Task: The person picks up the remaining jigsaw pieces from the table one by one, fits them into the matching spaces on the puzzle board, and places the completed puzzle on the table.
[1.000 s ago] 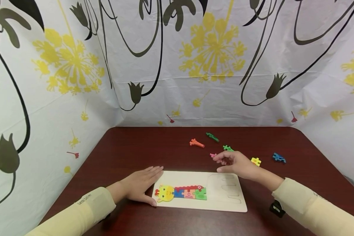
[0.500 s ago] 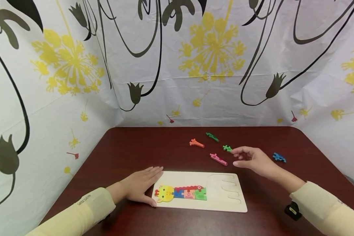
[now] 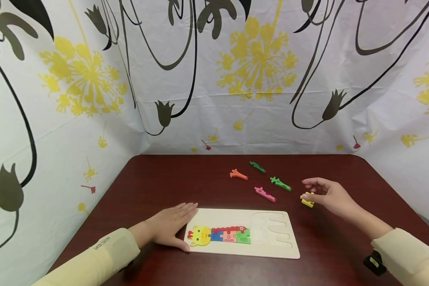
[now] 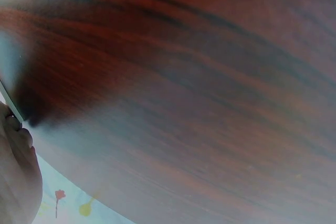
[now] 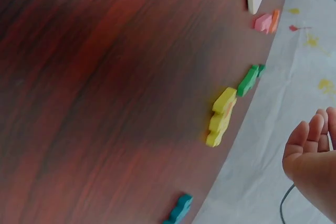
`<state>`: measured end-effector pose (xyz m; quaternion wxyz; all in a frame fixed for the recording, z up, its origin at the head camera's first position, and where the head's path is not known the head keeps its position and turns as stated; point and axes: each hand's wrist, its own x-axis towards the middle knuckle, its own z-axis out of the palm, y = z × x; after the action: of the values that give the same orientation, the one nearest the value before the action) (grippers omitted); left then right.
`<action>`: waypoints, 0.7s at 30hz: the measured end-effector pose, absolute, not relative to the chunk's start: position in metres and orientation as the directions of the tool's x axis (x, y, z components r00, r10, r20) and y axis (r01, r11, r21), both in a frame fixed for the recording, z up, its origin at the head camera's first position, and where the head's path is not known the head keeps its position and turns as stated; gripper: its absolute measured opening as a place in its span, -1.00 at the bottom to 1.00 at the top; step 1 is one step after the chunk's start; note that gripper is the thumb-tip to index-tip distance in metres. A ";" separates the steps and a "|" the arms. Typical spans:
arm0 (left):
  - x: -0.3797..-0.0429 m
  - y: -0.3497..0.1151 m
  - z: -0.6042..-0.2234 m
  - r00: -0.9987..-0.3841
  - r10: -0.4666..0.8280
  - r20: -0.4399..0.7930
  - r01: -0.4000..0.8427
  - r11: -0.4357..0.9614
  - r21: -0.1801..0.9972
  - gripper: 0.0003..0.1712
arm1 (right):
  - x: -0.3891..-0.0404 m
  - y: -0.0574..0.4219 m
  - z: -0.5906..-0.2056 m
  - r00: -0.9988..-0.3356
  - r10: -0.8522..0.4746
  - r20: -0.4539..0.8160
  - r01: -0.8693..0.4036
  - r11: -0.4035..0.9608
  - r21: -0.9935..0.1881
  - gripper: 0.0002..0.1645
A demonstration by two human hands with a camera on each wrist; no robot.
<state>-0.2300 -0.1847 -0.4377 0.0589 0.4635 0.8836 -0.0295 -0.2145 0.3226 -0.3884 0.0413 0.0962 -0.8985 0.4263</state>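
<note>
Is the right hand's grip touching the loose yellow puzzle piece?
Apart. The right wrist view shows cloth backdrop between the right hand's grip and the loose yellow puzzle piece.

- A sheet-walled recording set, by the look of it; whether inside a home or a lab, I cannot tell.
- White sheeting [image 3: 207,79] (printed with yellow dandelion heads and dark tulips) hangs behind the desk [image 3: 186,178] and along both sides.
- The desk is dark reddish wood-grain.
- A black device [image 3: 374,263] at the right sleeve [image 3: 407,254] suits recording; a giraffe jigsaw [image 3: 242,234] adds a playroom note.
</note>
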 end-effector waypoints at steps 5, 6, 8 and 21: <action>-0.230 -0.185 -0.437 -0.565 0.814 -0.135 0.821 0.571 0.007 0.30 | -0.212 0.332 -0.393 -0.984 -0.107 0.141 -0.176 0.657 -0.733 -0.37; -0.230 -0.185 -0.437 -0.564 0.815 -0.134 0.821 0.570 0.009 0.30 | -0.211 0.333 -0.395 -0.985 -0.102 0.137 -0.170 0.662 -0.730 -0.36; -0.230 -0.185 -0.436 -0.564 0.815 -0.133 0.822 0.570 0.008 0.30 | -0.210 0.336 -0.398 -0.987 -0.093 0.132 -0.160 0.671 -0.724 -0.35; -0.230 -0.184 -0.436 -0.568 0.811 -0.143 0.818 0.575 0.014 0.30 | -0.210 0.350 -0.425 -0.993 -0.067 0.101 -0.119 0.710 -0.695 -0.28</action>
<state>-0.2303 -0.1844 -0.4364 0.0670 0.4601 0.8849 -0.0268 -0.2102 0.3505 -0.4245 0.0340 0.0503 -0.9239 0.3777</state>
